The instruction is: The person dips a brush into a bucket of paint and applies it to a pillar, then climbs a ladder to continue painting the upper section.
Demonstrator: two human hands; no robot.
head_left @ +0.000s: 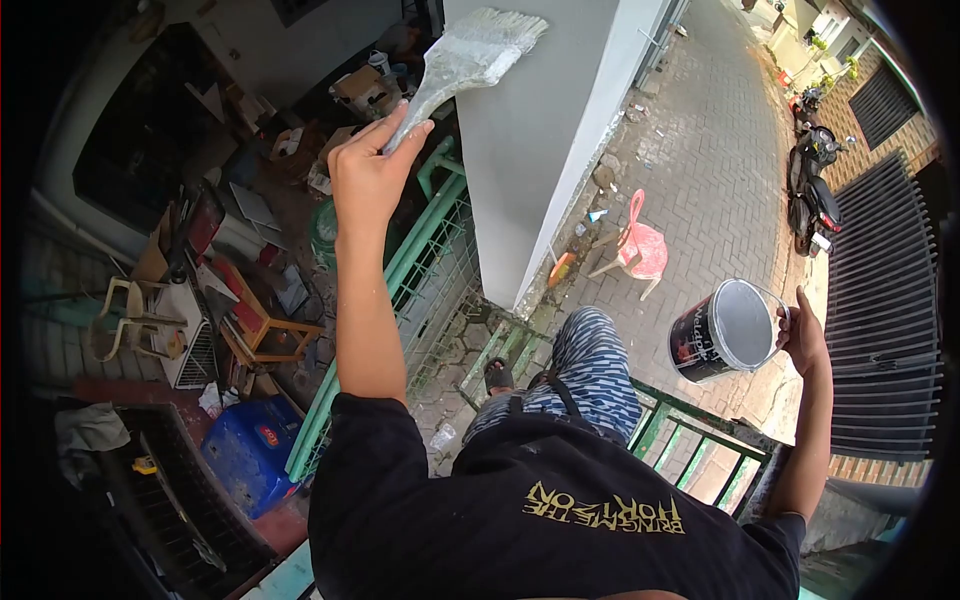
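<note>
Raised at the upper left, my left hand [370, 165] is closed around the handle of a wide brush [470, 55]. The pale, paint-coated bristles point up and right, in front of a grey pillar [545, 130]; whether they touch it I cannot tell. At the right, the fingers of my right hand [802, 335] grip the thin wire handle of a black paint bucket [705, 345]. The bucket hangs tilted, and grey paint coats its open inside.
Green metal railings [430, 240] run left of the pillar and below my legs. A red plastic chair [643, 250] stands on the paved lane. Beyond it are a parked motorcycle [812, 190] and a dark slatted gate [880, 320]. A blue container [250, 450] and clutter lie left.
</note>
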